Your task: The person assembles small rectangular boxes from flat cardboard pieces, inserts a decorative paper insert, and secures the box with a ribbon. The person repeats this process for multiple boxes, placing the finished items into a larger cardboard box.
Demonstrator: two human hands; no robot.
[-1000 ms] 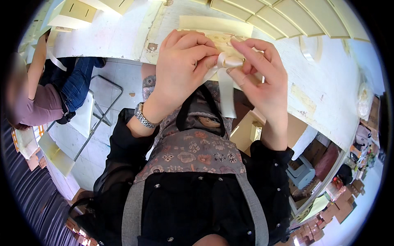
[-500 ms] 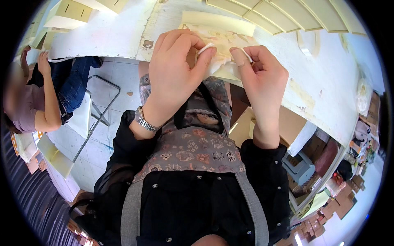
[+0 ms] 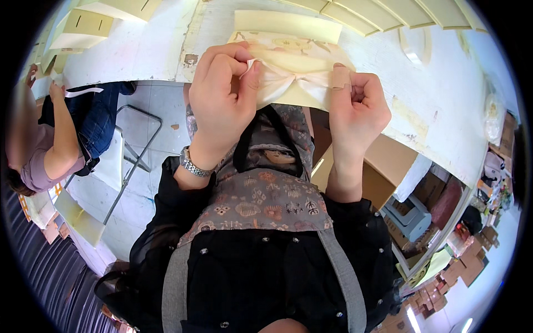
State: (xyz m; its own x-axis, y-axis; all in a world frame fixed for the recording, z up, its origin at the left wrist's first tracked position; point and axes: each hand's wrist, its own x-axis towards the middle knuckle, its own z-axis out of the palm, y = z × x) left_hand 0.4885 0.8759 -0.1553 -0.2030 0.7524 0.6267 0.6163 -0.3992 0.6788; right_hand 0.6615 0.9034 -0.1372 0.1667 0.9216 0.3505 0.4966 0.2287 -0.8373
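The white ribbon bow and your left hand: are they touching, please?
Touching. The head view shows the left hand pinching one loop of the white ribbon bow between thumb and fingers, while the right hand pulls the other end.

A white, scuffed worktable (image 3: 444, 111) fills the upper part of the view. Flat cream boxes (image 3: 388, 11) lie in a row along its far edge, and a roll of white tape (image 3: 413, 44) sits near them. More cream boxes (image 3: 89, 25) are at the upper left. Another person (image 3: 50, 144) sits at the left on a folding chair (image 3: 125, 158), holding a white strip (image 3: 83, 91). Cardboard boxes (image 3: 388, 161) stand under the table.
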